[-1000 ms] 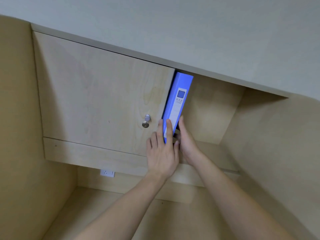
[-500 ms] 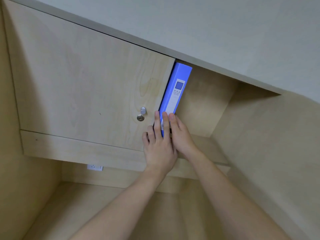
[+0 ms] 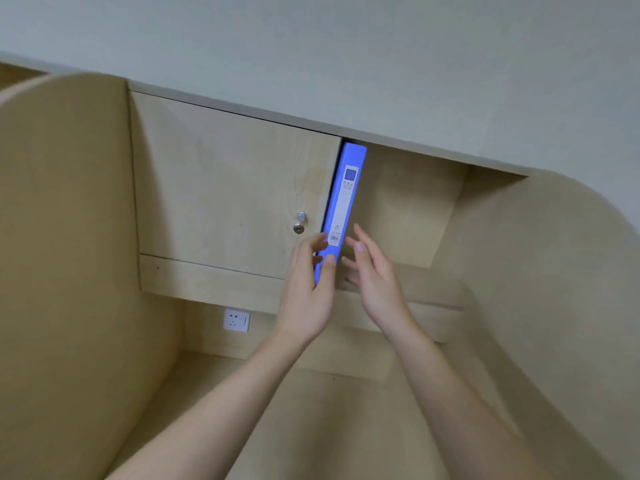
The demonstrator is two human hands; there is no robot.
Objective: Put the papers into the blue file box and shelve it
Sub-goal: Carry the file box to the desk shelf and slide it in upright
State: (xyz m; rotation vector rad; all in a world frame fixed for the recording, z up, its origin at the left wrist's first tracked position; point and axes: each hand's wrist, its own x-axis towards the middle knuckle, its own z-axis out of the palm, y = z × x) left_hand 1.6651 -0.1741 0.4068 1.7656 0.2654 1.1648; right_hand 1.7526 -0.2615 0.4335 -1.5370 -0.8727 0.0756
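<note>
The blue file box point(image 3: 344, 202) stands upright in the open shelf compartment point(image 3: 408, 216), pressed against its left side beside the cupboard door, white label on its spine facing me. My left hand point(image 3: 310, 292) is in front of the box's lower end, fingers spread, one fingertip over the spine's bottom; whether it still touches is unclear. My right hand point(image 3: 372, 275) hovers just right of the box, open, palm turned toward it, apart from it. No papers are visible.
A closed wooden cupboard door point(image 3: 235, 188) with a knob and keyhole point(image 3: 300, 221) is left of the compartment. A white wall socket point(image 3: 236, 319) sits under the shelf. Curved wooden side panels point(image 3: 65, 237) flank the desk nook. The desk surface point(image 3: 311, 410) lies below.
Both hands have come off the box's spine and drawn back, fingers opening. The box stays upright in the shelf. My view has pulled back and shifted, showing more of the nook.
</note>
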